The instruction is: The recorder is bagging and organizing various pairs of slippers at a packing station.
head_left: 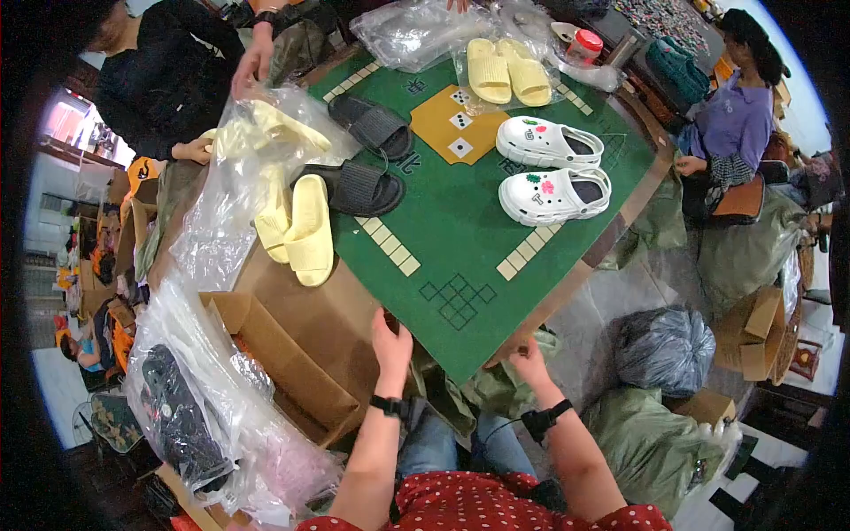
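Observation:
A green mat [416, 310] with a printed mahjong layout lies on a brown board, its near corner pointing at me. My left hand [391, 347] is closed at the mat's left edge beside that corner, its fingertips partly hidden. At the opposite edge my right hand [529, 361] is curled, fingers against the mat. Farther up the mat are white clogs with colourful charms [553, 196], black ribbed slides [363, 188] and pale yellow slides [310, 234]. Another yellow pair [490, 73] rests on clear plastic at the far side.
An open cardboard box [292, 376] stands left, beside clear bags with a black shoe [181, 416]. Sacks [664, 350] lie on the floor at right. One person [168, 71] handles bagged yellow slides at far left; another person [730, 124] sits at far right. A red-lidded jar [584, 46] stands at the back.

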